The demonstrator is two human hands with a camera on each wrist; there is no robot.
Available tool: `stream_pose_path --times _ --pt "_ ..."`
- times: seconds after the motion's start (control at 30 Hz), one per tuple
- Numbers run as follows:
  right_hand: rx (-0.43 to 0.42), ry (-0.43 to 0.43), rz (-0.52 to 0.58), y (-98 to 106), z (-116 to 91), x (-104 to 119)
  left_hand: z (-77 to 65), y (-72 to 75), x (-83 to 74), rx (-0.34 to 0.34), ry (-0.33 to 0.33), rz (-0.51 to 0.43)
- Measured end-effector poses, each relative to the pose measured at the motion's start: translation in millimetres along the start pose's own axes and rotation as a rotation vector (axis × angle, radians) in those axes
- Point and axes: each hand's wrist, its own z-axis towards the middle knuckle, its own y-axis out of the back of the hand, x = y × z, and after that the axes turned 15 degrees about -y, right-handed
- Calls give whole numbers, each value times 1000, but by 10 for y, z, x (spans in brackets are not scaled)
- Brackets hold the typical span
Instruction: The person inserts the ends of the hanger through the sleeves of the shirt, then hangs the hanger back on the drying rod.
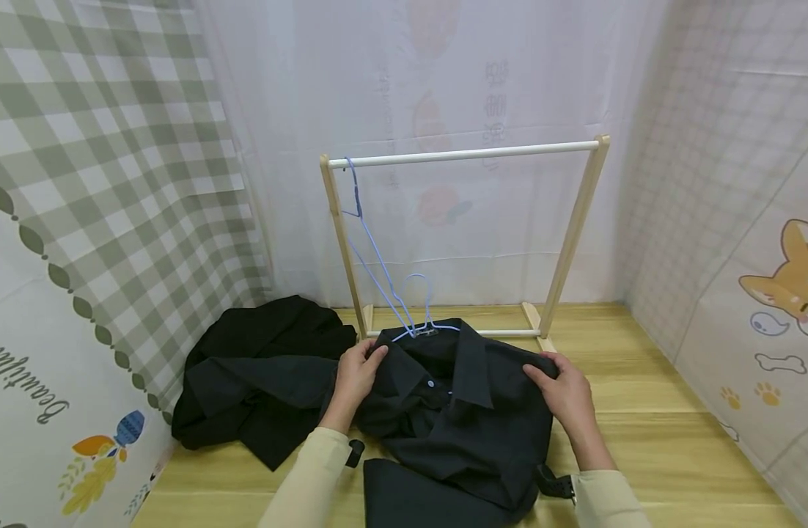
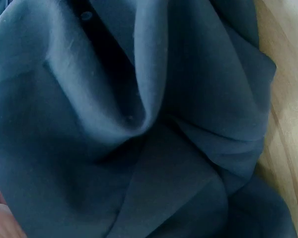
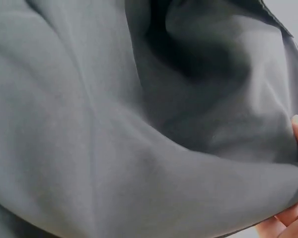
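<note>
Shirt (image 1: 457, 411): collar toward frame top, long axis top to bottom.
Left hand (image 1: 358, 374): fingers curled, gripping its left shoulder.
Right hand (image 1: 565, 392): gripping right shoulder.

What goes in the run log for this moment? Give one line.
left hand: grips shirt shoulder | right hand: grips other shoulder | blue hanger: in collar | rack: behind, second hanger hooked

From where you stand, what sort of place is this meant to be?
Probably a small mock-up laundry corner, not a real room. Printed cloth backdrops hang as walls, a low wooden clothes rack with a blue wire hanger stands on a wooden floor, and two hands hold a dark shirt.
</note>
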Motion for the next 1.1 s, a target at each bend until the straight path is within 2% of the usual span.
stream_pose_path --times 0.2,0.3,0.43,0.53,0.8,0.93,1.1 --pt "59 -4 23 0 -5 16 16 56 8 -74 29 -15" --pt "87 -10 2 -3 -2 8 25 95 51 -126 56 -25" --pt "105 -26 -30 -15 5 -25 23 139 90 -162 72 -28" --pt "119 -39 -36 -22 6 -44 17 156 91 -170 84 -29" --pt "160 -86 38 -50 16 -113 15 154 168 -196 144 -23" --pt "186 -85 -22 -76 19 -152 7 147 163 -184 151 -32" --pt "194 -74 -154 -131 23 -178 3 141 135 -173 140 -44"
